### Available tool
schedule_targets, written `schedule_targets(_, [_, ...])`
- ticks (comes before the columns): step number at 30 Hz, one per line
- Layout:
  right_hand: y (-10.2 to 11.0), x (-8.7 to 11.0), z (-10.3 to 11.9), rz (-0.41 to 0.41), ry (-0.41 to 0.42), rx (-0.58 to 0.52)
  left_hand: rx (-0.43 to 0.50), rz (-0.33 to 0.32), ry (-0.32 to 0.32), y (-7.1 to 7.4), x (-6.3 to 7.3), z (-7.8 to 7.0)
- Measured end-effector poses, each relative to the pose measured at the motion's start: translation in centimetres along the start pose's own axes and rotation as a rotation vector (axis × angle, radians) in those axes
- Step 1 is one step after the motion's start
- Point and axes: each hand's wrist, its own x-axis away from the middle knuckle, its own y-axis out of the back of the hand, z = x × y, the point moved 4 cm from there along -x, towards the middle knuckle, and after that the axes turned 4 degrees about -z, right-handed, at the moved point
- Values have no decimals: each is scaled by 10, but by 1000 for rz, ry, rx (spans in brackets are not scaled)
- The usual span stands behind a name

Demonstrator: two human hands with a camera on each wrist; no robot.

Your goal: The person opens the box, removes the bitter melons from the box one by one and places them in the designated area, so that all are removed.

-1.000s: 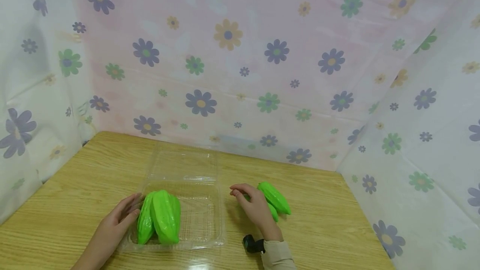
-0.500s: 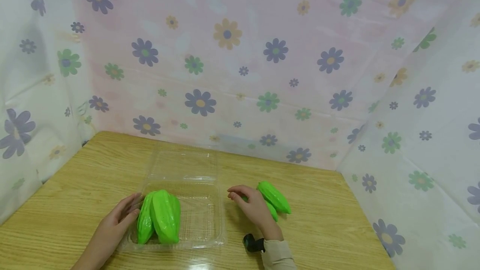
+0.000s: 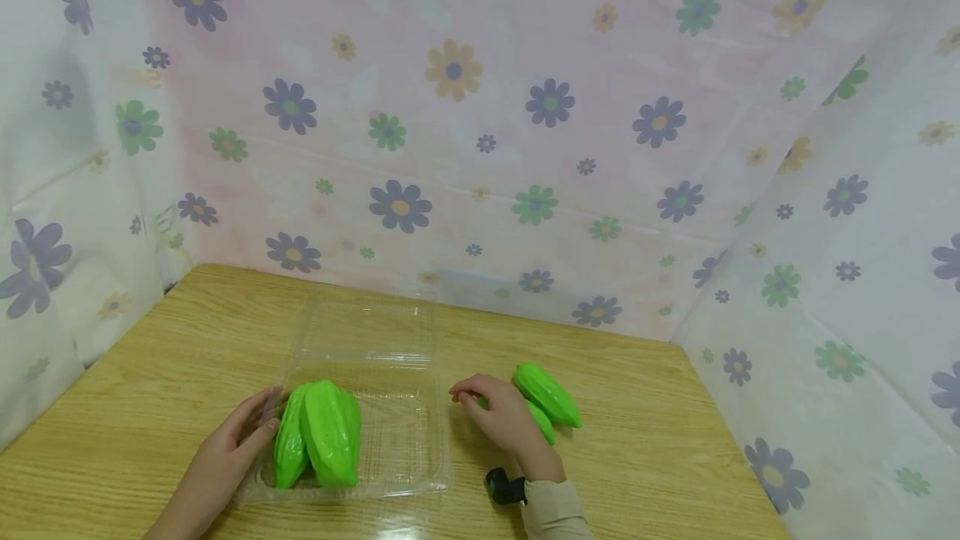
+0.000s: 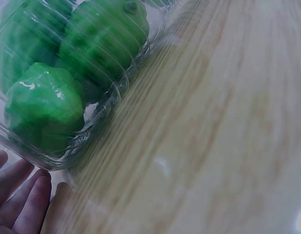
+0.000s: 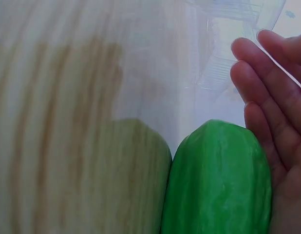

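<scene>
My left hand lies at the left side of a clear plastic clamshell box, thumb apart from the fingers. In the left wrist view its fingers reach the box's corner. Several glossy green ribbed fruits, shaped like star fruit, lie in the box's left half. My right hand hovers right of the box with fingers loosely bent. Beside it on the table lie two more ribbed fruits, one partly hidden by the hand. In the right wrist view a green fruit sits below the hand, outside its fingers.
The box's transparent lid is folded back on the wood-grain table. A flower-print curtain surrounds the table at the back and both sides. A black wrist camera sits on my right wrist.
My right hand has drifted slightly left, toward the box, its fingers bending a little more. The left hand, box and fruits stay in place.
</scene>
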Motion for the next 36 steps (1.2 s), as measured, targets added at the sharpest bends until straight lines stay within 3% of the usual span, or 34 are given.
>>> schedule_targets(7, [4,2,-3,-68,-18,99,3,-1,-6,0,0,0])
schedule_targets(15, [6,2,-6,-92,-40,23,-2,-2,-4,0,0,0])
schedule_targets(20, [6,2,-6,-104,-14,41,-2,-1,0,1,0,0])
schedule_targets(36, [2,-1,0,76,80,215,-4,-3,-8,0,0,-2])
